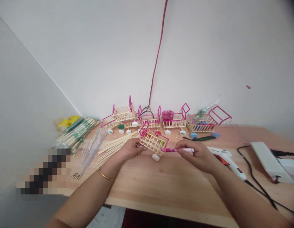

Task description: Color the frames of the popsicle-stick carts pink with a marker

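Note:
My left hand (132,150) is closed on a small cart (153,141) built of pale sticks, tilted above the table. Its top rim and handle are magenta, and a white bottle-cap wheel (155,157) hangs at its lower side. My right hand (193,152) grips a marker (186,150) with a white barrel and a magenta-stained front. The marker's tip meets or nearly meets the cart's right end; I cannot tell which. Behind stand several similar carts, among them one carrying a magenta-stained cup (168,117) and one with blue wheels (201,123).
Loose sticks (111,148) and bundled sticks (77,134) lie at the left, near a yellow packet (69,122). A glue gun (229,161), a black cable (250,171) and a white power strip (271,163) occupy the right. The table's front edge (161,210) is near me.

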Tool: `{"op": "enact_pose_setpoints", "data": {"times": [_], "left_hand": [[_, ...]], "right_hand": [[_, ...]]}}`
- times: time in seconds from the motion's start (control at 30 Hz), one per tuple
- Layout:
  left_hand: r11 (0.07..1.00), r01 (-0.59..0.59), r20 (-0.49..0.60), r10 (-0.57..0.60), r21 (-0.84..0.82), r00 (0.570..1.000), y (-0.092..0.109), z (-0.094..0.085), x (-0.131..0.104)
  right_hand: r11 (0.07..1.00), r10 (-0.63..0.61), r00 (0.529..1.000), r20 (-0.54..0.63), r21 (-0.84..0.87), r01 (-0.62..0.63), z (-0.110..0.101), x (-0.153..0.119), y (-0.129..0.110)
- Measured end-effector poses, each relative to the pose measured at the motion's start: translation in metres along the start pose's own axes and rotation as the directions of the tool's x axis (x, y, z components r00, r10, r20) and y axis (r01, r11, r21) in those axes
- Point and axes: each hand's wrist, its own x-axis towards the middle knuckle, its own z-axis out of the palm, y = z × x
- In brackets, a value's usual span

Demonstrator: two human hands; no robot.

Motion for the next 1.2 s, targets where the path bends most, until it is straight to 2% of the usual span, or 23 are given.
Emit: {"op": "enact_pose_setpoints", "data": {"times": [0.27,0.5,0.9,1.0,1.2], "left_hand": [[1.000,0.021,-0.009,-0.021,0.023,1.000,0.005,0.000,-0.002],[0.999,0.024,-0.006,-0.024,0.030,1.000,0.006,0.001,-0.003],[1.000,0.020,-0.008,-0.020,0.016,1.000,0.003,0.001,-0.001],[1.000,0.022,-0.017,-0.022,0.010,1.000,0.004,0.001,-0.002],[1.000,0.013,-0.007,-0.013,0.028,1.000,0.006,0.000,-0.003]], "right_hand": [[0.992,0.080,0.981,-0.179,-0.078,-0.095,-0.002,0.000,0.008],[0.989,0.081,0.969,-0.233,-0.106,-0.108,-0.001,-0.002,0.013],[0.999,0.018,0.998,-0.066,0.035,-0.016,-0.006,-0.001,0.003],[0.999,0.042,0.997,-0.070,0.037,-0.039,-0.007,-0.001,0.003],[0.993,0.114,0.982,-0.152,0.020,-0.112,-0.008,-0.002,0.005]]}}
